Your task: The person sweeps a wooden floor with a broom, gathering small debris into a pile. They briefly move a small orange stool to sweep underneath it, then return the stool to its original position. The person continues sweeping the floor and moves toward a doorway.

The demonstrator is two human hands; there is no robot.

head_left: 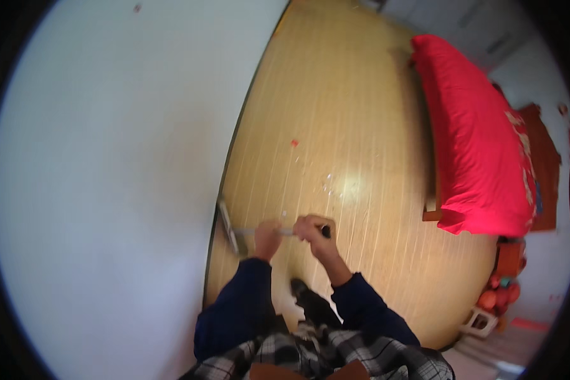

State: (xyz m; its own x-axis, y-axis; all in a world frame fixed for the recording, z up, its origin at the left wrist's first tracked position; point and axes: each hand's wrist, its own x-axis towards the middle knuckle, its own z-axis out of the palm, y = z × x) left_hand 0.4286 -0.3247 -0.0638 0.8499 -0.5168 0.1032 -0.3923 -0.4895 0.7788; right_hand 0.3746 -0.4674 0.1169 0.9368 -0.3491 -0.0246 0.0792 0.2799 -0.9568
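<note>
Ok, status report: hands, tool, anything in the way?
Left hand, right hand both gripping long-handled floor-cleaning tool. Flat head near white wall. Small scraps on wood-plank floor ahead.

A pale wall (107,158) fills the left; yellowish plank floor (354,95) catches light; a red-covered bed (475,139) stands right.

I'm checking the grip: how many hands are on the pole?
2: the left hand on the pole nearer its wide head, the right hand beside its black end. No other hand shows.
</note>
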